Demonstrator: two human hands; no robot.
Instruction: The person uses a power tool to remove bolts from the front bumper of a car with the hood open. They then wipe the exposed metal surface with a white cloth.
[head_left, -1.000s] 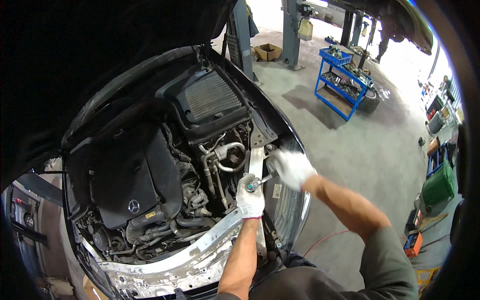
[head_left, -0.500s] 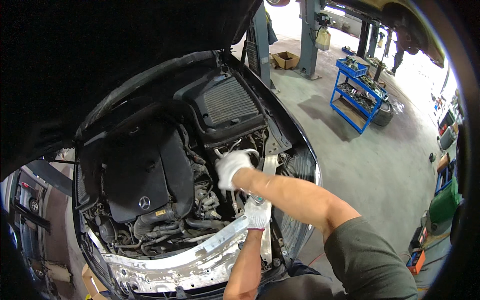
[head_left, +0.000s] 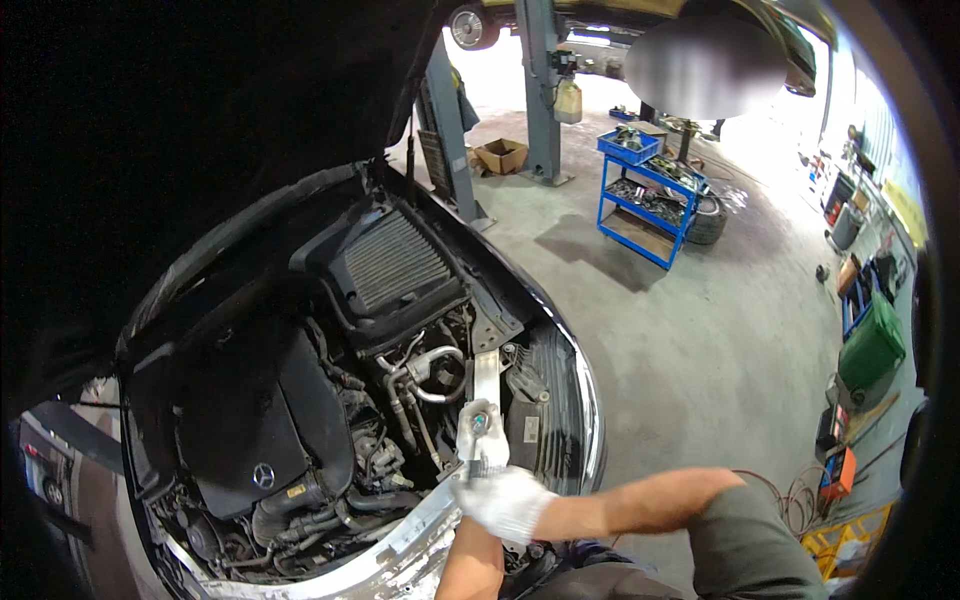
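Observation:
My left hand [head_left: 475, 445], in a white glove, is closed round the head of a metal ratchet with a green spot [head_left: 480, 422] on the pale bracket [head_left: 487, 375] at the right side of the open engine bay. Below it, my gloved right hand [head_left: 508, 503], smeared by motion, grips the ratchet's handle and partly covers my left wrist. Close by are metal pipes [head_left: 433, 374] and the pale, worn front crossmember [head_left: 385, 550]. The black engine cover [head_left: 230, 410] lies left of them.
The raised hood [head_left: 170, 120] fills the upper left. Beyond the car stand lift posts [head_left: 543, 140], a cardboard box [head_left: 500, 160] and a blue tool cart [head_left: 648, 235] beside a tyre. A green bin [head_left: 870, 350], orange case [head_left: 838, 480] and red hose [head_left: 785, 495] are at right.
My right hand has swung from right of the ratchet, across the pipes, down to below it, turning the handle. My left hand stays at the ratchet head. The view has shifted, showing more background.

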